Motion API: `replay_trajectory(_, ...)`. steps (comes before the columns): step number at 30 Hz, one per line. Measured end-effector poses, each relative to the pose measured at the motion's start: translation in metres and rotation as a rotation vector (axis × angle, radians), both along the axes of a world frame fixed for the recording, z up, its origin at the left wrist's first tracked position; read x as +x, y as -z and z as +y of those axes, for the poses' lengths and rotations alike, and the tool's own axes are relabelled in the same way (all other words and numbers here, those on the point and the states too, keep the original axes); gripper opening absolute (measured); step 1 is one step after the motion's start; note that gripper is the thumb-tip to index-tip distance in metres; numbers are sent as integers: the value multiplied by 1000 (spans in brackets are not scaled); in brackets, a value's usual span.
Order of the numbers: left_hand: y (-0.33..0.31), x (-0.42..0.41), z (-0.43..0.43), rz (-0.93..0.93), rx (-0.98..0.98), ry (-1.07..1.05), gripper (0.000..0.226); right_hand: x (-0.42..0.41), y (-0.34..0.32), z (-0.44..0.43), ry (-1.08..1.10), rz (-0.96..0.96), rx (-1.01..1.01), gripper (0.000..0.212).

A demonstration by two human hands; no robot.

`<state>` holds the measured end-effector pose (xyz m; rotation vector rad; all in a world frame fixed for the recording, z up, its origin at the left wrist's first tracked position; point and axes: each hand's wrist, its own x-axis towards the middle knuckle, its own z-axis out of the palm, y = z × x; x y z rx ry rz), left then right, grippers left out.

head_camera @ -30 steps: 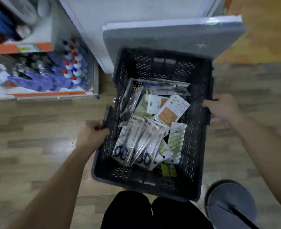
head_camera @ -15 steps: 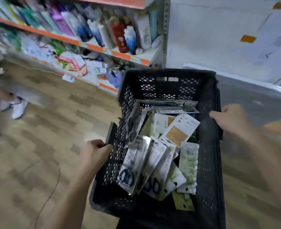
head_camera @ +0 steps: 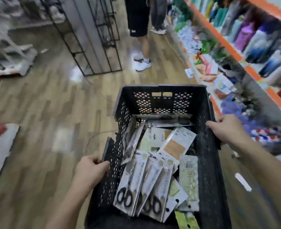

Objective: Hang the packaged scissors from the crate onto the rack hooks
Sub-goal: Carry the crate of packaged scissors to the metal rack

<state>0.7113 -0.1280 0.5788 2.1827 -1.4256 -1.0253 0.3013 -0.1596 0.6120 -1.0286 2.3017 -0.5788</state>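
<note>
With the left hand (head_camera: 90, 171) curled round the left side of the crate (head_camera: 161, 96) and the right hand (head_camera: 225, 128) gripping its right rim, the scissors (head_camera: 136, 184) lie loose at its near end — so carry it level, without jolts, lest packs slide.

The black perforated plastic crate (head_camera: 161, 103) fills the view from centre to 5 o'clock, open-topped, its long axis running toward 12. The left hand (head_camera: 90, 171) grips its 9 o'clock wall and the right hand (head_camera: 225, 129) its 3 o'clock rim. Inside, three long white-card packs of black-handled scissors (head_camera: 146, 184) lie fanned and overlapping at the 7 o'clock corner, handles toward 6, blades toward 12. A further glossy pack (head_camera: 131, 142) leans on the 9 o'clock wall, its contents unclear.
</note>
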Motion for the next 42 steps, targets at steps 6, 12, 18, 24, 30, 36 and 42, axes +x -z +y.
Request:
replay_trajectory(6,17,170,-16,-51,-6,-263,37,190,13,-133,-237,-71,13,35)
replay_trajectory(12,9,308,-46,-74,-3,-403,45,356,15,-225,-386,-145,42,29)
replay_trajectory(18,-2,412,-97,-86,10,-495,50,482,-4,-312,-498,-157,23,24)
replay_trajectory(24,-1,489,-183,-110,7,-557,51,580,-5,-421,-586,-158,-3,26)
replay_trajectory(30,8,560,-315,-115,2,-684,45,683,9,-566,-634,-156,16,30)
replay_trajectory(36,-17,635,-444,-93,-24,-746,44,785,-23,-707,-659,-129,28,29)
replay_trajectory(42,-38,735,-580,-120,-154,-736,49,882,-53,-840,-641,-115,-62,33)
